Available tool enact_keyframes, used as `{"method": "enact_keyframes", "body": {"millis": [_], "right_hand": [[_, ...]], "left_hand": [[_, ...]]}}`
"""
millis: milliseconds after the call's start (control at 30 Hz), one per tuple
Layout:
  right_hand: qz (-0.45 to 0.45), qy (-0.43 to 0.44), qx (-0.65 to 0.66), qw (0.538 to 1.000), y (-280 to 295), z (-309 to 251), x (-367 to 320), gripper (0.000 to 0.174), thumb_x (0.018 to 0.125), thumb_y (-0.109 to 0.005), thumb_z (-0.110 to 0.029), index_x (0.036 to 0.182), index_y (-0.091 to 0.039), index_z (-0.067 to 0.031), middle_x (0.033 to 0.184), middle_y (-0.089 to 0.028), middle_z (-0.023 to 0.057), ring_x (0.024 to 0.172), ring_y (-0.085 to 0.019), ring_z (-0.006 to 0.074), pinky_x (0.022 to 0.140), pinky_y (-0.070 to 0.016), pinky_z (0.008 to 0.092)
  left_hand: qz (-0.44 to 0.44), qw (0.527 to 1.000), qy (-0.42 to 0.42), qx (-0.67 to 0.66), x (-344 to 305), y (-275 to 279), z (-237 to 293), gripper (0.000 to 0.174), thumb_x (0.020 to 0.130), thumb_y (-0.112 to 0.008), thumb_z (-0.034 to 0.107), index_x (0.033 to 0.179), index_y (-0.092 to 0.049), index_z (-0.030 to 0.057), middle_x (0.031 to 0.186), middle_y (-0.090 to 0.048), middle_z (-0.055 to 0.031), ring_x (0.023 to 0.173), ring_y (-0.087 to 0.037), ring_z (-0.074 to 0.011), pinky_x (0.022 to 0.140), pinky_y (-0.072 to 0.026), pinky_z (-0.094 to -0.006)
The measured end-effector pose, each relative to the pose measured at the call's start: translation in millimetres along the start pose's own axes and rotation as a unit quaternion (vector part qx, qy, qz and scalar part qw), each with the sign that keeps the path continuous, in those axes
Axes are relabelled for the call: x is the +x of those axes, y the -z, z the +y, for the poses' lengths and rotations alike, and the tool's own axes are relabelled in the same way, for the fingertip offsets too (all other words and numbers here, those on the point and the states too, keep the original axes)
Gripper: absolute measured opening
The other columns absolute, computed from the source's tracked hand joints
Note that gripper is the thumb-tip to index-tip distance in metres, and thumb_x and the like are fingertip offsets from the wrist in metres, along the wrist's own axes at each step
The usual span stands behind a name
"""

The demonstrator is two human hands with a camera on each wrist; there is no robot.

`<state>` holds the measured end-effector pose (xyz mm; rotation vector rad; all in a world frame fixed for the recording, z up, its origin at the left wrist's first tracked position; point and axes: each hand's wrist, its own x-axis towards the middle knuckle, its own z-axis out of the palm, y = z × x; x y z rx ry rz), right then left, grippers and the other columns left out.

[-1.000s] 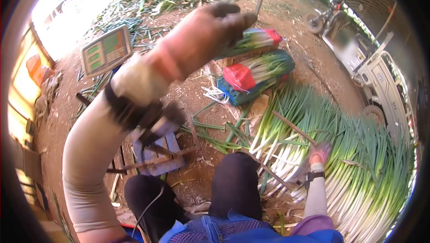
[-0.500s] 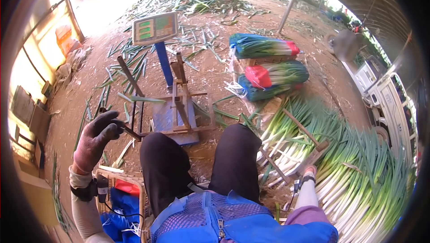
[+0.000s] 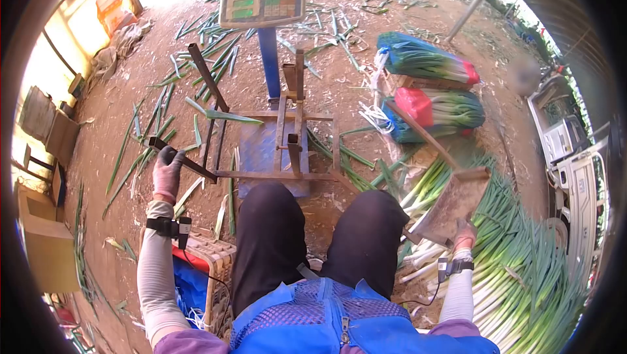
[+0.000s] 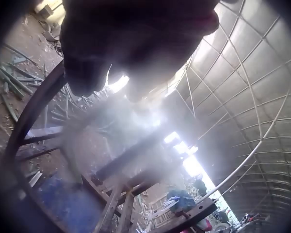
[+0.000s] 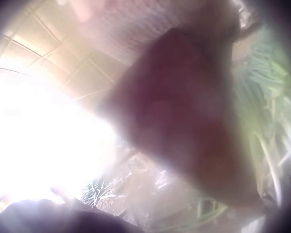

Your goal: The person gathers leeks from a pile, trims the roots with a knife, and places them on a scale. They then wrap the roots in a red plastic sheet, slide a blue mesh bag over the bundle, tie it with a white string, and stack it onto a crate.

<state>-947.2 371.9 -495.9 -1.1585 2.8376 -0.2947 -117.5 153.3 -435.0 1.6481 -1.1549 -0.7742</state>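
Observation:
My gloved left hand (image 3: 168, 174) grips the end of a rusty bar on a metal frame (image 3: 274, 174). The frame stands over the blue platform of a scale (image 3: 251, 142). In the left wrist view that hand (image 4: 136, 43) is a dark shape above the frame bars. On the right, my gloved right hand (image 3: 465, 235) holds a small brown stool (image 3: 454, 207) by its near edge, tilted, over a pile of leeks (image 3: 522, 249). The stool's brown underside or seat (image 5: 184, 116) fills the middle of the blurred right wrist view.
The scale's display (image 3: 261, 2) rises on a blue post behind the frame. Two bagged leek bundles (image 3: 424, 60) lie at the back right. A crate (image 3: 219, 256) with blue and red bags sits by my left leg. Leaf scraps litter the ground, and a vehicle (image 3: 578, 164) stands far right.
My left hand has come down from its raised place in front to the left and now grips the frame's bar end. The stool in my right hand has lifted and turned. The head view has shifted.

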Motion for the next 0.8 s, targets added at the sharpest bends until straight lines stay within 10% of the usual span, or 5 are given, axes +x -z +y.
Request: {"method": "enact_keyframes", "body": {"millis": [233,467,800], "right_hand": [[-0.003,-0.034,0.242,0.970,15,-93,28,0.039,0.081,-0.062,-0.029,0.087,-0.065,0.0091,0.076,-0.066,0.0223,0.064,-0.056,0.0295,0.066,-0.0452,0.0420],[-0.028,-0.038,0.351,0.935,17,-130,33,0.036,0.081,-0.064,-0.022,0.106,-0.068,0.0028,0.095,-0.071,0.0145,0.083,-0.063,0.0225,0.079,-0.0462,0.0316],[-0.080,-0.051,0.231,0.968,49,-183,21,0.041,0.080,-0.063,-0.023,0.111,-0.066,0.0027,0.095,-0.071,0.0146,0.081,-0.061,0.0189,0.082,-0.0458,0.0314]], "left_hand": [[-0.047,0.984,-0.059,0.160,9,-74,1,0.053,0.084,-0.072,0.025,0.127,-0.053,-0.0015,0.119,-0.062,-0.0199,0.109,-0.061,-0.0310,0.095,-0.0469,-0.0369],[-0.080,0.850,-0.127,0.504,86,-128,-3,0.063,0.082,-0.069,0.023,0.137,-0.044,0.0055,0.134,-0.051,-0.0180,0.123,-0.049,-0.0350,0.103,-0.0404,-0.0422],[-0.116,0.709,-0.053,0.693,170,-164,-41,0.076,0.085,-0.061,0.025,0.151,-0.025,0.0211,0.157,-0.020,-0.0119,0.144,-0.019,-0.0362,0.116,-0.0195,-0.0507]]}}
